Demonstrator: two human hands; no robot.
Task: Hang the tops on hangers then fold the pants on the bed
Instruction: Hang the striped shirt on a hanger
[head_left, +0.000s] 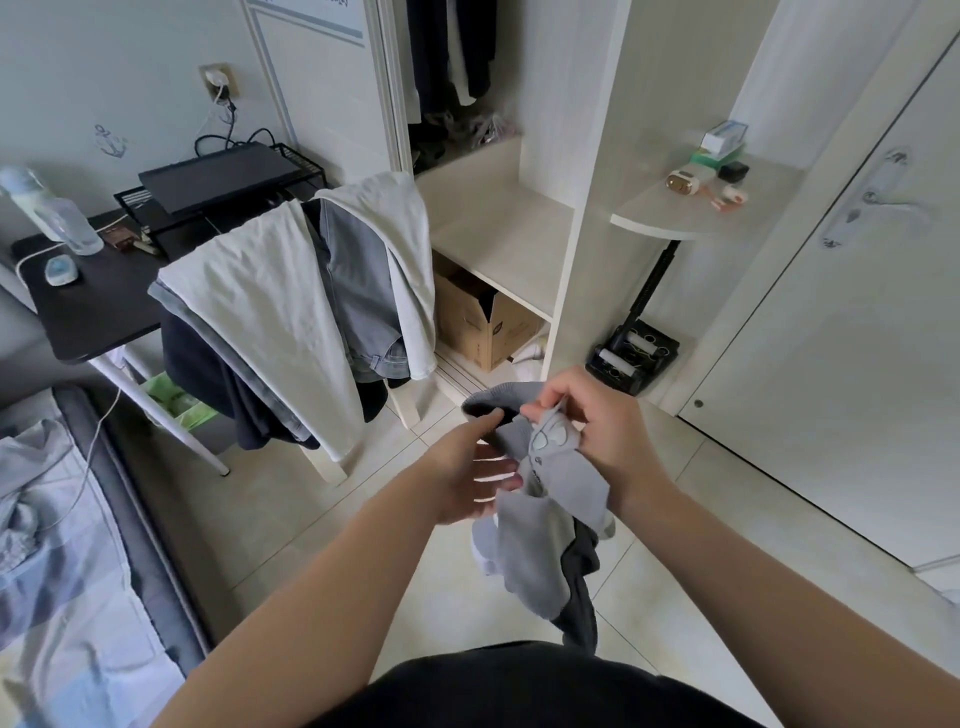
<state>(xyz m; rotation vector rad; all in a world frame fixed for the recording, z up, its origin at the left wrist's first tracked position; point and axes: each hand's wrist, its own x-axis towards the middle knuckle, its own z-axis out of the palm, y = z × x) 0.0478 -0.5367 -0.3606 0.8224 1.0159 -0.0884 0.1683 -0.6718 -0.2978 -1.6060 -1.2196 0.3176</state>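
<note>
Right hand (587, 423) pinches limp grey, perhaps knitted bundle (545, 530); left hand (467, 470) grip wide.

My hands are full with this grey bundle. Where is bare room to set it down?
The wide wardrobe shelf above the cardboard box is bare. The black desk has a free patch beside the mouse. Crowded: the chair draped with clothes and the rounded corner shelf with small items.
</note>
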